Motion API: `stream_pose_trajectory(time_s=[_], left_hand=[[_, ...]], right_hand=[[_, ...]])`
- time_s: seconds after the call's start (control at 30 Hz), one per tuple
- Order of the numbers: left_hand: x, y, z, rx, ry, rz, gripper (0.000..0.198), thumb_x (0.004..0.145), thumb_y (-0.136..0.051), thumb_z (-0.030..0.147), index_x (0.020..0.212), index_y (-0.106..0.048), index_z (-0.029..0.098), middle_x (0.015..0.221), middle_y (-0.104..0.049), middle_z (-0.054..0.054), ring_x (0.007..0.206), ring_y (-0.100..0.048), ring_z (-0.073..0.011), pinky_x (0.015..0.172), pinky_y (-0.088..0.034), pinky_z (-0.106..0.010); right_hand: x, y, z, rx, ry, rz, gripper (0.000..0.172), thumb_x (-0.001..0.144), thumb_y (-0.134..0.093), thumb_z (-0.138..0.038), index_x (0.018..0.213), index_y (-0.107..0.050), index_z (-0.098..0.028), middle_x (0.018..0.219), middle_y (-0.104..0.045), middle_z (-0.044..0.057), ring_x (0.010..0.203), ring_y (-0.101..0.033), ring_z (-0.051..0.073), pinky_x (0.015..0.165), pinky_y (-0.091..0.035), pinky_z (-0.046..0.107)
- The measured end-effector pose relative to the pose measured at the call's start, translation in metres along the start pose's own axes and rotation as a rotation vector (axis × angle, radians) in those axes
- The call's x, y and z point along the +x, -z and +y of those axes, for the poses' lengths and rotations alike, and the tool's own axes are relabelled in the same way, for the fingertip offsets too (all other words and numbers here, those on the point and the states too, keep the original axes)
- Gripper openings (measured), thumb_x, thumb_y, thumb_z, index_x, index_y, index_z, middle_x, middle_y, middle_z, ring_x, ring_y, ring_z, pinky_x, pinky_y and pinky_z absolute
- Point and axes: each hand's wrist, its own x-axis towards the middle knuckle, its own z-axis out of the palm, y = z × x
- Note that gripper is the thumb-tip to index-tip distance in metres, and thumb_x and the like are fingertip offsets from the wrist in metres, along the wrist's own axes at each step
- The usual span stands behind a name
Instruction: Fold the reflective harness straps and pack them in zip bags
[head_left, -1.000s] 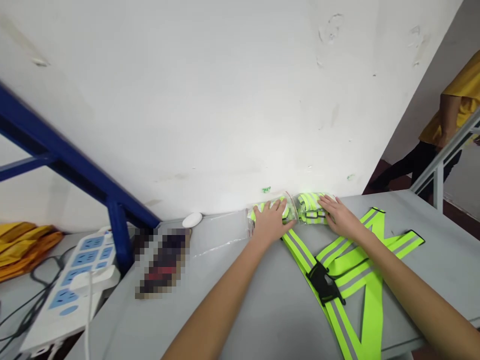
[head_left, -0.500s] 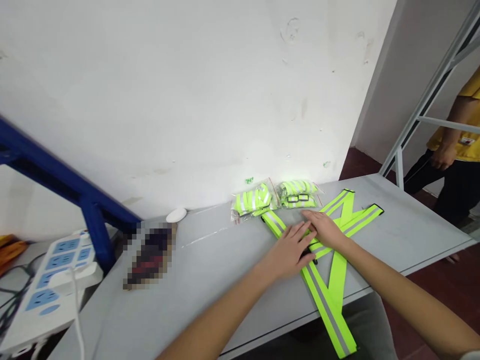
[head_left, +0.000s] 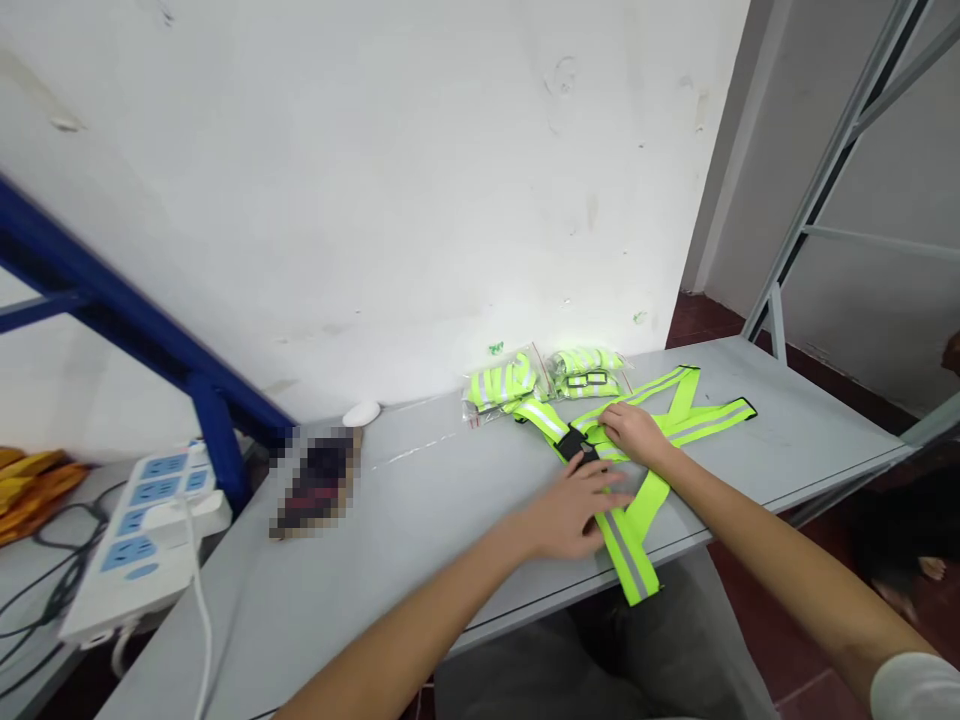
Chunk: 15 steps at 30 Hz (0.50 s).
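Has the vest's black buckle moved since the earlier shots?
Yes: the buckle has shifted toward the bagged vests, now lying close to them rather than well out from them on the tabletop.

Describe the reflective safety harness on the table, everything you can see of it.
The reflective safety harness is fluorescent yellow-green webbing that looks like woven fabric, with a grey reflective stripe along its straps and a black plastic buckle. It lies flat on the grey table, its straps crossing and spreading rightward, with one end toward the near edge. The right hand rests on the crossed straps, and the left hand touches the strap below the buckle.
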Motion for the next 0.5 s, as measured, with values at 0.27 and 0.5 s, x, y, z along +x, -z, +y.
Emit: stream_pose_trajectory(time_s=[0.27, 0.5], left_hand=[[0.012, -0.008, 0.031, 0.104, -0.062, -0.015, 0.054, 0.083, -0.055, 0.051, 0.124, -0.052, 0.015, 0.126, -0.056, -0.014, 0.116, -0.049, -0.0299, 0.109, -0.024, -0.051], [0.012, -0.017, 0.017, -0.066, -0.157, 0.106, 0.071, 0.061, -0.068, 0.070, 0.107, -0.056, 0.018, 0.105, -0.057, -0.008, 0.097, -0.048, -0.0241, 0.101, -0.031, -0.040]], right_hand=[[0.011, -0.002, 0.002, 0.005, 0.015, 0.016, 0.019, 0.091, -0.046, -0.010, 0.092, -0.064, -0.016, 0.090, -0.065, 0.008, 0.087, -0.057, 0.020, 0.075, -0.040, 0.029], [0.016, -0.007, 0.007, 0.052, 0.021, 0.074, 0.021, 0.090, -0.045, -0.011, 0.092, -0.064, -0.018, 0.090, -0.065, 0.007, 0.088, -0.058, 0.020, 0.075, -0.043, 0.030]])
